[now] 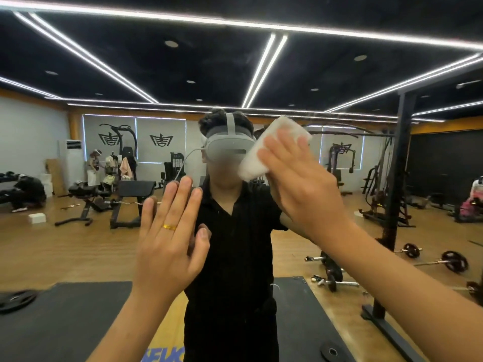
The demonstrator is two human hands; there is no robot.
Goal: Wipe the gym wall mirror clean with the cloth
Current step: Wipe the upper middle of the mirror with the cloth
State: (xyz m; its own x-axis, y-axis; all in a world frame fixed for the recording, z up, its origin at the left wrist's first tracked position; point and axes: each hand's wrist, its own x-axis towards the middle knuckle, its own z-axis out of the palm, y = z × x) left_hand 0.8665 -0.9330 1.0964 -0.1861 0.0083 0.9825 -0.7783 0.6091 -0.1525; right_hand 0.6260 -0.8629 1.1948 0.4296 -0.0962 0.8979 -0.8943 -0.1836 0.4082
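The wall mirror [78,244] fills the whole view and reflects the gym and a person in a black shirt with a grey headset. My right hand [300,184] presses a folded white cloth [266,145] flat against the glass at head height, right of centre. The cloth shows above and to the left of my fingers. My left hand [170,236] is raised lower and to the left, palm toward the glass, fingers straight and slightly apart, a gold ring on one finger. It holds nothing. Whether it touches the mirror is unclear.
Everything else is a reflection: weight benches [130,194] at left, a black rack post [397,178] and barbells [449,261] on the wooden floor at right, black mats [65,322] below, people at the far left, light strips on the dark ceiling.
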